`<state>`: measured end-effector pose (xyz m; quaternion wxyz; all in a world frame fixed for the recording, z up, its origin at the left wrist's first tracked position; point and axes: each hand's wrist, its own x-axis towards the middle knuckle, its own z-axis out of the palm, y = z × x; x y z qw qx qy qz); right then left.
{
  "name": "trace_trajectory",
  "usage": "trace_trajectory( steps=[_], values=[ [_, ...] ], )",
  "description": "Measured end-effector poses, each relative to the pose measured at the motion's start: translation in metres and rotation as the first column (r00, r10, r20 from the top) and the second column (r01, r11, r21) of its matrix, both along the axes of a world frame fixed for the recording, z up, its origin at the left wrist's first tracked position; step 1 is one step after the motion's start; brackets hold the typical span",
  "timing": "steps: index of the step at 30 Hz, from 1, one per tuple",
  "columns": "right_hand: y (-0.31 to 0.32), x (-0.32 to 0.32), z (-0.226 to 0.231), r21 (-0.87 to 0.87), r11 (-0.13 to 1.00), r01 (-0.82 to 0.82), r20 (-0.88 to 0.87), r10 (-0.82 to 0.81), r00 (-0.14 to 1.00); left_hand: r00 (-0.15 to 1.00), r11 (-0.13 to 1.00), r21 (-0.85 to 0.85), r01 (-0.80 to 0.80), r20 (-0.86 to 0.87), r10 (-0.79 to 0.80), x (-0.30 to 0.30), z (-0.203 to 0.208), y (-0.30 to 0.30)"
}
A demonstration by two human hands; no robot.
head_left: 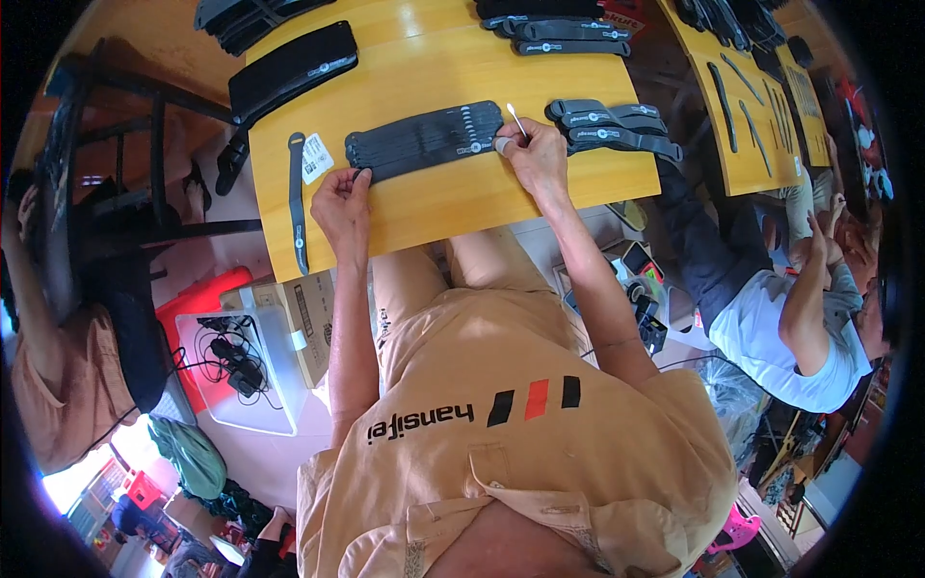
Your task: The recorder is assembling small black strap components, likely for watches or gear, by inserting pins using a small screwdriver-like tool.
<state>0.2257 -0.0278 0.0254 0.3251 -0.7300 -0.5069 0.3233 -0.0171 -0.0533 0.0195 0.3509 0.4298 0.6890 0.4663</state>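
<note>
A row of flat black straps (420,141) lies side by side on the yellow table in front of me, with white print along its right end. My left hand (342,207) is closed, thumb and fingers pinching the near left corner of the straps. At the right end, my right hand (537,162) grips a white-tipped cotton swab (515,118) that points up and away, while its fingertips touch the straps' edge. Left of the row, a single black strap (297,207) with a slotted end lies beside a white printed label (314,158).
Looped black straps (617,130) are piled at the right of the yellow table (414,217). More stacks (294,72) lie at its far left and far right. A person in a white shirt (785,332) sits at another table on the right. A clear bin (241,405) with cables stands lower left.
</note>
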Motion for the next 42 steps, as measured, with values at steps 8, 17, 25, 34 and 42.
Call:
trace_trajectory(
  steps=[8,17,25,34,42],
  values=[
    [-0.001,-0.005,0.005,0.018,1.0,0.009,0.042,-0.01,0.999,0.976,0.986,0.167,-0.006,-0.213,0.042,-0.001,-0.014,0.002],
    [-0.002,-0.006,0.009,0.006,1.0,0.018,0.068,-0.018,0.998,0.987,0.998,0.048,-0.038,-0.154,0.044,0.002,-0.005,0.001],
    [-0.001,-0.005,0.003,0.021,1.0,0.019,0.071,-0.021,0.997,1.0,0.996,0.089,-0.016,0.015,0.015,-0.001,-0.004,0.003],
    [0.003,0.0,0.006,0.019,1.0,-0.016,0.054,0.015,0.998,0.998,0.999,0.025,-0.03,0.063,0.029,-0.005,0.002,0.004],
    [0.013,0.0,0.023,0.228,0.973,-0.022,0.216,-0.028,0.976,0.836,0.913,0.391,0.118,-0.535,0.121,-0.012,0.011,0.006]
  ],
)
